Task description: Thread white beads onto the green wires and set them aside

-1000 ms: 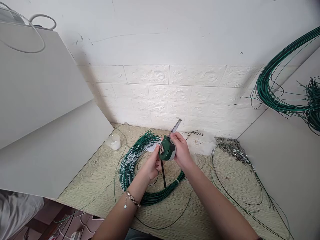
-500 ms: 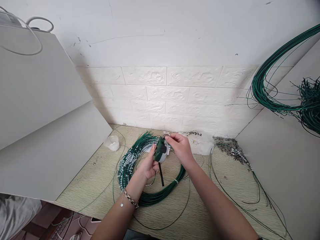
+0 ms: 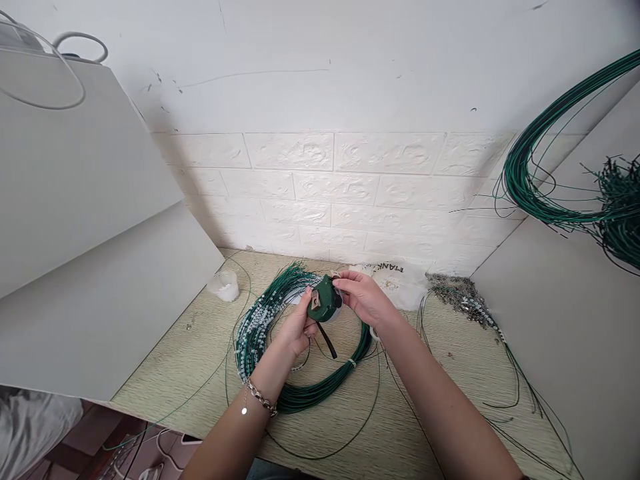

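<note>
Wall (image 3: 300,87), white, brick-patterned low down, standing across the far side. White panel (image 3: 85,173), leaning in at left. Tabletop (image 3: 175,360), pale and grained, spreading beneath everything. Wire coil (image 3: 515,170), green, looming at upper right, its support lying out of view. Tied coil (image 3: 320,395), green, resting on the tabletop at centre. Plastic bag (image 3: 407,290), whitish, lying flat at the far side. Heap of small dark bits (image 3: 457,297), sitting at far right. Left hand (image 3: 295,330), its fingers gripping the tape measure from the left. Right hand (image 3: 367,298), its thumb and fingertips pinching the same item at its far right end, the exact part hiding from me. Tape measure (image 3: 324,299), green, sitting between both hands over the tied coil, a black strap (image 3: 326,341) trailing nearward. Cup (image 3: 226,287), translucent, holding something white at left. Condition, as I am judging it: white beads (image 3: 260,320) are already sitting on the tied coil and a white tie (image 3: 353,363) is binding its near right part; no blade is running along any wire, and what is remaining I am not able to tell. Markings: the plastic bag is bearing dark capitals, seemingly including "ANK"; the tape measure's pale label is staying unreadable.
</note>
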Available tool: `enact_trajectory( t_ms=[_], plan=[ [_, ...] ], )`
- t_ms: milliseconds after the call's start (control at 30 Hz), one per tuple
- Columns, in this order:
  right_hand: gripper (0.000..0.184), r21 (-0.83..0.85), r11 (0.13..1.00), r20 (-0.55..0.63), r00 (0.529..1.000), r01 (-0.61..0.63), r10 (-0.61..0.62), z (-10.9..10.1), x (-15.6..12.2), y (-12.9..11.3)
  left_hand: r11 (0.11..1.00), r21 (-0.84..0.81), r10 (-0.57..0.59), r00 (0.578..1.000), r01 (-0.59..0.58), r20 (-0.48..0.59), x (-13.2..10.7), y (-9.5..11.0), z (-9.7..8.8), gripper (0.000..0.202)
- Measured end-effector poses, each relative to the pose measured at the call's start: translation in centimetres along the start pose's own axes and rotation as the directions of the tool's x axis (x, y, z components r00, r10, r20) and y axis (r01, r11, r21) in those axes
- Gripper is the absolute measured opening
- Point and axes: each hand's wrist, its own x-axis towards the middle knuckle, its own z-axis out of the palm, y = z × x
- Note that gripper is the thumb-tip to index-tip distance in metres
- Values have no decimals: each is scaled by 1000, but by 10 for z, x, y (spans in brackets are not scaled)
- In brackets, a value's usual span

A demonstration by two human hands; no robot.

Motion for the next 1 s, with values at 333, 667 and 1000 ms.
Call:
enact_trajectory(
  t_ms=[333,667,1000],
  plan=[
    [49,-536,835,-49,982,128,-182,-2,2,8,999,-24,23,999,-24,-33,2,-4,0,45],
    [50,-823,482,100,912,300,-397,41,-3,-18,972,-69,227,971,-223,72,5,-11,1,47],
    [31,-821,-287,526,850,494,-41,146,149,38,977,-195,74,995,-85,-64,7,-13,-4,23]
  ],
)
